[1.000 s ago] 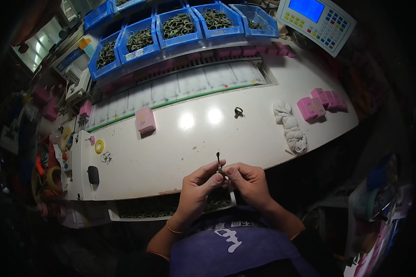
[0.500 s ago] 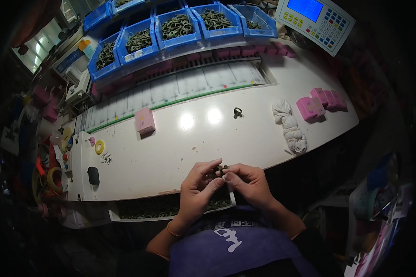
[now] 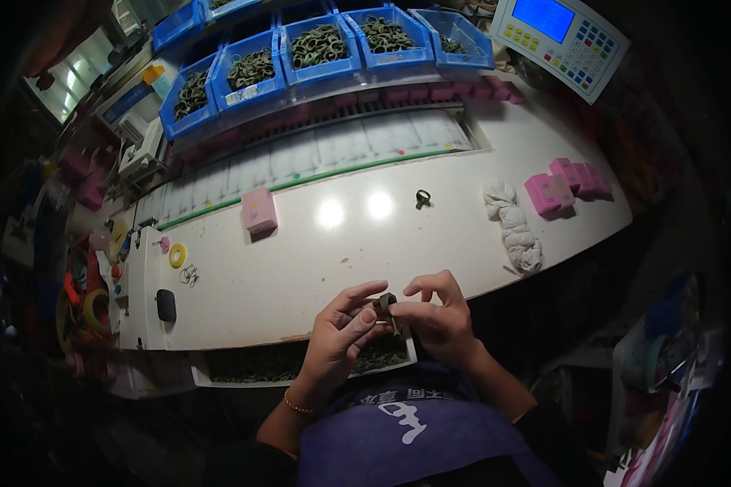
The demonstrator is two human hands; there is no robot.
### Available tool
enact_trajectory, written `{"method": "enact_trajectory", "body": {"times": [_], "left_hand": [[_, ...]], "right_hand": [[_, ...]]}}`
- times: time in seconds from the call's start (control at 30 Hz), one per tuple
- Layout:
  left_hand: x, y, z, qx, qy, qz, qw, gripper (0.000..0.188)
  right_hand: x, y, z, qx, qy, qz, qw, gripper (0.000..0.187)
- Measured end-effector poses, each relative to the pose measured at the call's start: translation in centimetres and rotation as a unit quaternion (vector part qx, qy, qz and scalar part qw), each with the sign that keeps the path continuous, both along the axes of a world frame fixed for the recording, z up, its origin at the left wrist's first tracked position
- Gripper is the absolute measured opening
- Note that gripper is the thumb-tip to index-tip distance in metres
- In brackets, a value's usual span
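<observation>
Over the front edge of the white table, my left hand point(image 3: 345, 318) is closed on a small dark green ring point(image 3: 387, 300), pinched between thumb and fingers. A short stem seems to stick out below it. My right hand point(image 3: 440, 318) is close beside it, its fingers apart and one digit reaching to the ring; whether it touches is hard to tell. Another dark green ring with a stem point(image 3: 422, 200) lies alone on the table. Below my hands, a shallow white drawer point(image 3: 196, 375) holds many dark green pieces.
Blue bins point(image 3: 323, 75) full of similar rings line the back. A pink block point(image 3: 259, 211) stands mid-left, with more pink blocks point(image 3: 542, 195) at right by a twisted white cloth point(image 3: 516, 227). A keypad device point(image 3: 560, 40) stands at back right; a yellow tape roll point(image 3: 178, 256) lies left.
My right hand has loosened from the ring, its fingers spreading and lifting. The ring now shows more plainly in my left hand. The whole view has shifted slightly.
</observation>
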State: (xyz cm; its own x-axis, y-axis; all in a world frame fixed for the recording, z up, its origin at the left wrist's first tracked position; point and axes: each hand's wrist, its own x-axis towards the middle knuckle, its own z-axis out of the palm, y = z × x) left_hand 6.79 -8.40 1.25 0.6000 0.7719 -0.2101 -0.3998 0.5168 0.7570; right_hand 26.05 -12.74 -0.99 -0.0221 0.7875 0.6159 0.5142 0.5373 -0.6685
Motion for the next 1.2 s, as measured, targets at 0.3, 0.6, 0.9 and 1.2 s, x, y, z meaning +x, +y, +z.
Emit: {"method": "enact_trajectory", "body": {"times": [0.3,0.6,0.9,1.2], "left_hand": [[0.3,0.0,-0.8,-0.018,-0.004,0.055,0.998,0.031],[0.9,-0.6,-1.7,0.167,-0.028,0.129,0.977,0.032],[1.0,-0.9,-2.4,0.232,-0.02,0.139,0.963,0.034],[1.1,-0.9,-3.0,0.264,-0.016,0.128,0.956,0.036]], "right_hand": [[-0.5,-0.1,1.5,-0.064,0.143,-0.03,0.987,0.019],[-1.0,-0.4,3.0,-0.053,0.037,-0.043,0.997,0.023],[-1.4,0.4,2.9,-0.001,0.003,-0.075,0.997,0.02],[-1.2,0.1,2.4,-0.111,0.118,-0.032,0.986,0.011]]}}
